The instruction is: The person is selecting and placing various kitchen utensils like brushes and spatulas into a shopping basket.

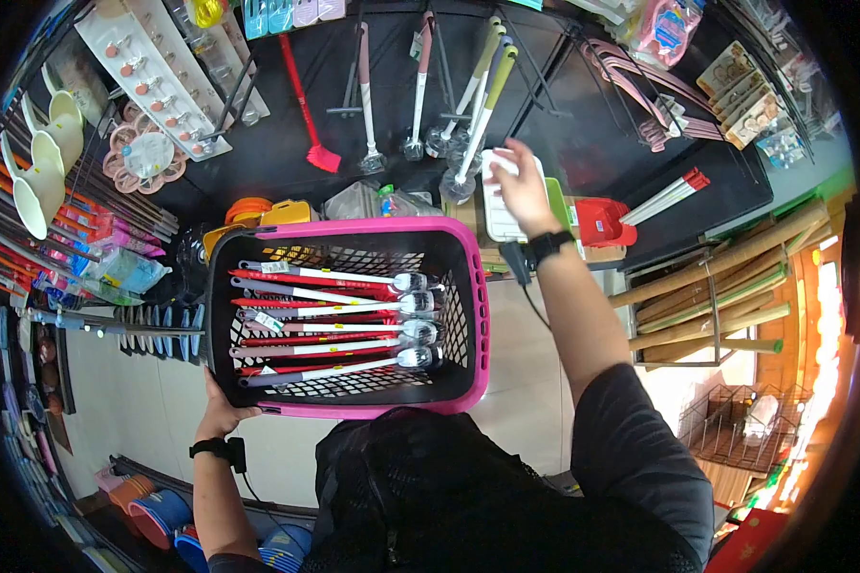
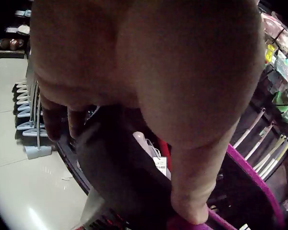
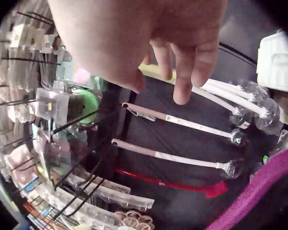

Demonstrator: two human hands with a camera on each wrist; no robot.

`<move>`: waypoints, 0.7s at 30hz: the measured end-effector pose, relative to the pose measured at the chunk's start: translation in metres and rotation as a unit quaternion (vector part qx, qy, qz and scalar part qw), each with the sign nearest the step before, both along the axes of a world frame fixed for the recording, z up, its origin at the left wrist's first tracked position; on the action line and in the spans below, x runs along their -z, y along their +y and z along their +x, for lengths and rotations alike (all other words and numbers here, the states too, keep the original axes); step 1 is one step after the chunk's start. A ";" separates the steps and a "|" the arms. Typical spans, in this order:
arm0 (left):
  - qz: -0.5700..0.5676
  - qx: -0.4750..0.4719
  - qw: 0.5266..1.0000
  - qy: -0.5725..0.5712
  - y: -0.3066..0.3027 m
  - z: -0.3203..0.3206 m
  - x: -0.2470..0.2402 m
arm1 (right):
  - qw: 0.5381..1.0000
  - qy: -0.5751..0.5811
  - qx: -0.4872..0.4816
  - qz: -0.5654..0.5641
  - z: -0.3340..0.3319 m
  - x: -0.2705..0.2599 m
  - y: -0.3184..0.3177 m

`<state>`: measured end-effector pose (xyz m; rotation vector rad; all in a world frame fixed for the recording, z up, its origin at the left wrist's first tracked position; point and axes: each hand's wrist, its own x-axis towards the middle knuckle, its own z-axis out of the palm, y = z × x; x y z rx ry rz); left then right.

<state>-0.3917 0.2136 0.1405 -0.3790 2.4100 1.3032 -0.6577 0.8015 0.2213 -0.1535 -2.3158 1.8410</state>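
A pink-rimmed black basket (image 1: 470,286) lies before me, holding several long-handled toilet brushes (image 1: 354,328) in clear head covers, with red-handled brushes among them. At its near left corner my left hand (image 1: 222,406) grips the edge; in the left wrist view the thumb (image 2: 189,191) presses the pink rim and the fingers go over the dark side. My right hand (image 1: 524,191) is raised beyond the basket, fingers loosely bent and holding nothing. Close to it hang toilet brushes with green handles (image 1: 495,91); in the right wrist view the fingers overlap a yellow-green handle (image 3: 156,73).
Pink-and-white brushes (image 1: 365,95) and a red brush (image 1: 301,105) hang on the dark rack. A white container (image 1: 499,215) and a red dustpan (image 1: 602,224) stand right of them. Rolled rods (image 1: 726,296) fill a rack at right; buckets (image 1: 158,511) stand lower left.
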 end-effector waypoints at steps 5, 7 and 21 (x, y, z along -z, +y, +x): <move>0.083 0.008 0.996 0.005 0.007 -0.004 -0.008 | 0.998 -0.049 0.039 -0.027 -0.095 -0.030 0.015; 0.006 -0.023 0.999 -0.038 0.010 -0.004 -0.013 | 0.997 -0.067 0.016 -0.039 -0.110 -0.039 0.017; 0.028 -0.024 0.999 -0.028 0.001 0.001 0.002 | 0.994 -0.036 0.028 -0.096 -0.087 -0.033 0.017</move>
